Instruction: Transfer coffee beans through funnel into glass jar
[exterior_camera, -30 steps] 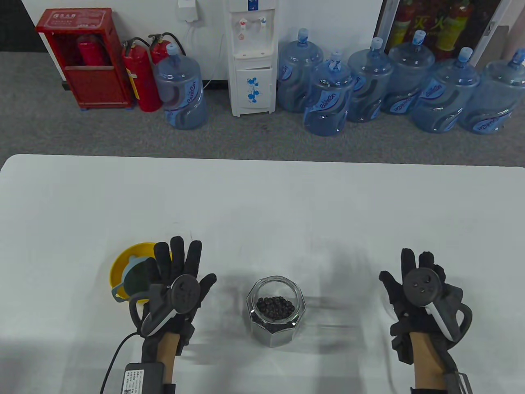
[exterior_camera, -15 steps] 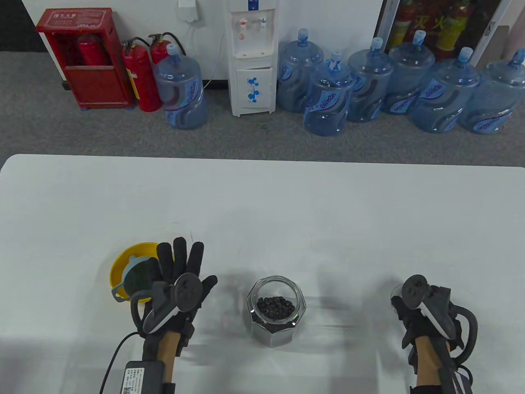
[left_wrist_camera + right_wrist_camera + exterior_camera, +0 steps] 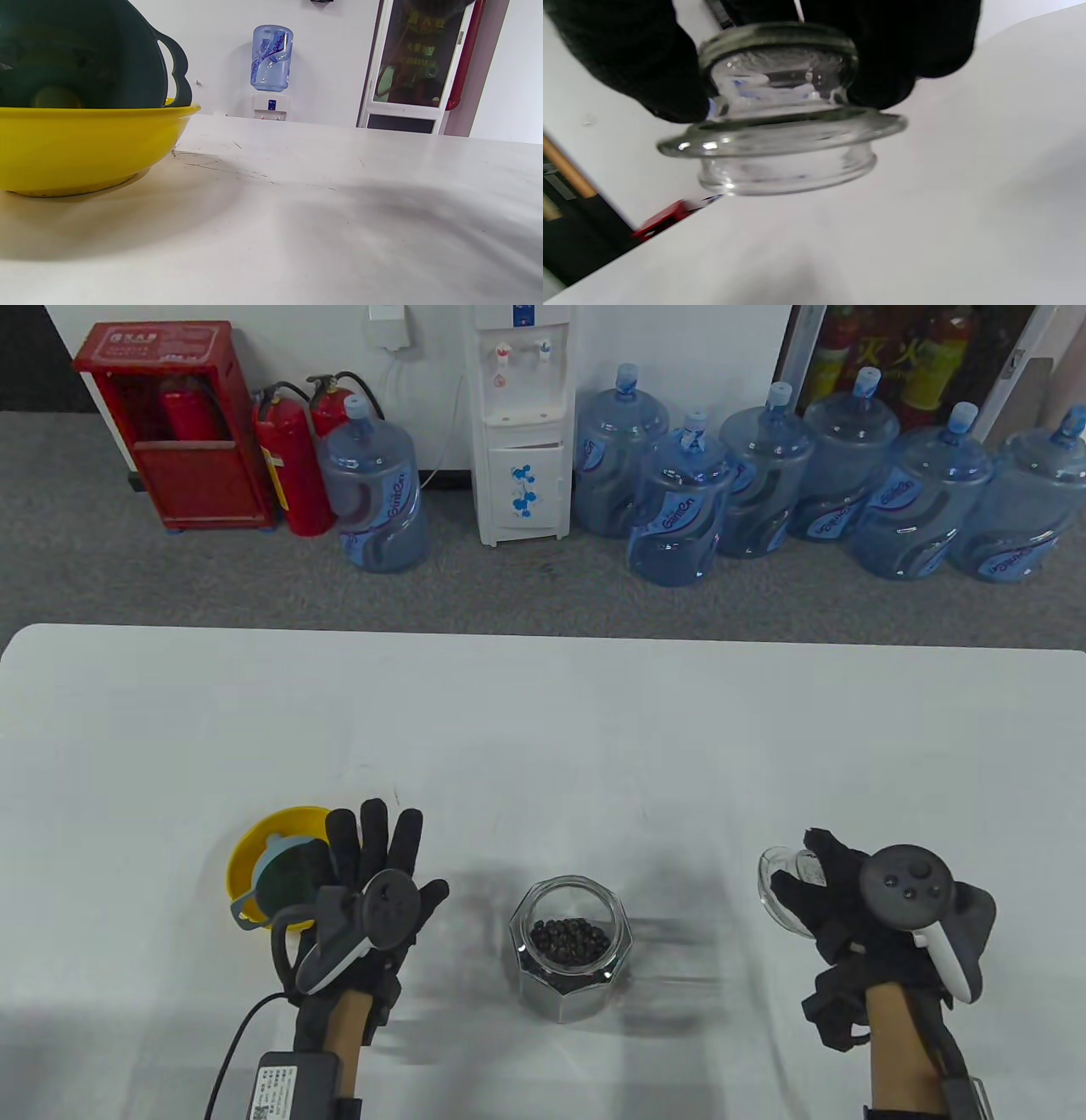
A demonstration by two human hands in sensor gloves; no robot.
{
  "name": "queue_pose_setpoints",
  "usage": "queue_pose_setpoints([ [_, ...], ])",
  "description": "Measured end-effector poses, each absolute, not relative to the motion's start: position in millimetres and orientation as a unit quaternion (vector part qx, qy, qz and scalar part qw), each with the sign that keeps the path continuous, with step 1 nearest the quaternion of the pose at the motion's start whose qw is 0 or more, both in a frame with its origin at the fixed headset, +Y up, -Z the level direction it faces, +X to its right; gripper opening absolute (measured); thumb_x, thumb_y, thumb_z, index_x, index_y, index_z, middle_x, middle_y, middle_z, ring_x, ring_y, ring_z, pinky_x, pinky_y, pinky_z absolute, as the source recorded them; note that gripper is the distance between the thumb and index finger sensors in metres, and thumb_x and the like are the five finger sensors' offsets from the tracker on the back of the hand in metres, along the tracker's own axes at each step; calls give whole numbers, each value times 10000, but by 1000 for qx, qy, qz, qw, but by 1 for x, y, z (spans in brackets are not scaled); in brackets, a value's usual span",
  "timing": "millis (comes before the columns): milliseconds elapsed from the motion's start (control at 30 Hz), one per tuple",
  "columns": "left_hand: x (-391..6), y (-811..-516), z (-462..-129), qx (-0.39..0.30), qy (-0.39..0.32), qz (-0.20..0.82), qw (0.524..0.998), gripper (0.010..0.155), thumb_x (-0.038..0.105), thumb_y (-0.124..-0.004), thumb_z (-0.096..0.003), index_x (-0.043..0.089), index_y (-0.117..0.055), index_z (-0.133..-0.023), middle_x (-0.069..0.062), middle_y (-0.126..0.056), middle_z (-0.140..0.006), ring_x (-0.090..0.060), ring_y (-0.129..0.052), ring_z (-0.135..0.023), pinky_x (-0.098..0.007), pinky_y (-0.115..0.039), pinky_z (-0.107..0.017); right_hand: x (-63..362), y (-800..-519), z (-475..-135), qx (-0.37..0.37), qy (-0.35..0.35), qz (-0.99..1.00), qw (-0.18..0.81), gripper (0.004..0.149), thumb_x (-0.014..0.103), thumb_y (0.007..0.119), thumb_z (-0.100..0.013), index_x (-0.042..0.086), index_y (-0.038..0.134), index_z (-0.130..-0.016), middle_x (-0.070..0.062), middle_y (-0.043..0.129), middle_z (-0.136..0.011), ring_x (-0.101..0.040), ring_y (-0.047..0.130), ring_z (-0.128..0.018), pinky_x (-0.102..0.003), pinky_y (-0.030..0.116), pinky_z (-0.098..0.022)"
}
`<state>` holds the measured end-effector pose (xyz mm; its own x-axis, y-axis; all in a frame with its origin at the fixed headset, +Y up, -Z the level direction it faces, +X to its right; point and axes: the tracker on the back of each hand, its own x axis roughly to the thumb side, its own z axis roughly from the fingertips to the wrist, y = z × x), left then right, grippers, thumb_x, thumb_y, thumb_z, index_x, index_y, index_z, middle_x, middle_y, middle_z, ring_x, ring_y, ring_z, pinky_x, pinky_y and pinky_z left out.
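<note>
Two gloved hands reach in from the near edge of a white table (image 3: 543,712), and we describe each in turn. Our left hand (image 3: 373,891) lies flat with its fingers spread, holding nothing, just right of a yellow bowl (image 3: 254,848) that it partly overlaps in the table view. Inside that bowl sits a grey-blue funnel (image 3: 284,878), tilted, with a looped handle at its rim; the left wrist view shows the bowl (image 3: 85,140) resting on the table with the funnel (image 3: 85,55) rising above its edge. Our right hand (image 3: 857,899) pinches the knob of a clear glass lid (image 3: 780,882), and the right wrist view shows the lid (image 3: 785,140) gripped between dark fingertips (image 3: 649,72), lifted just clear of the table. Between the two hands, well apart from each, stands a faceted glass jar (image 3: 570,950), upright and uncovered, with dark coffee beans (image 3: 570,940) lying in its lower part.
</note>
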<state>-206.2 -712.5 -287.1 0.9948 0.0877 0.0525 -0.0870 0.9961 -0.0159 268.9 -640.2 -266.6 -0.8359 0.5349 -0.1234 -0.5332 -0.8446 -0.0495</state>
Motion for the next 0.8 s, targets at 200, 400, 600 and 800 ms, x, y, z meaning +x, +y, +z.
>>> queue_pose_setpoints([
  [200, -209, -713, -286, -11, -21, 49, 999, 774, 652, -565, -534, 381, -180, -1150, -39, -66, -1213, -394, -8, -1082, -579, -124, -742, 211, -596, -268, 51, 25, 961, 271, 737, 522, 989, -519, 193, 731, -1125, -296, 722, -1110, -451, 820, -812, -623, 670, -660],
  [400, -211, -713, -286, -9, -21, 51, 998, 775, 651, -566, -535, 377, -183, -1151, -40, -69, -1214, -397, -10, -1083, -581, -122, -741, 130, -580, -257, 149, 11, 975, 162, 724, 495, 1015, -500, 237, 739, -1118, -254, 691, -1143, -453, 774, -847, -629, 627, -692],
  [600, -210, -714, -286, -16, -25, 50, 998, 775, 652, -565, -535, 377, -182, -1150, -39, -70, -1215, -394, -10, -1083, -578, -121, -740, 80, -586, -251, 199, 16, 976, 90, 725, 462, 1040, -482, 269, 741, -1113, -220, 664, -1172, -449, 736, -887, -637, 591, -718],
  [800, -210, -713, -286, -14, -27, 49, 998, 776, 651, -565, -535, 378, -180, -1150, -40, -68, -1214, -395, -8, -1082, -578, -118, -740, 70, -591, -253, 202, 13, 977, 58, 714, 438, 1047, -482, 287, 740, -1109, -202, 645, -1188, -444, 703, -912, -642, 565, -733],
])
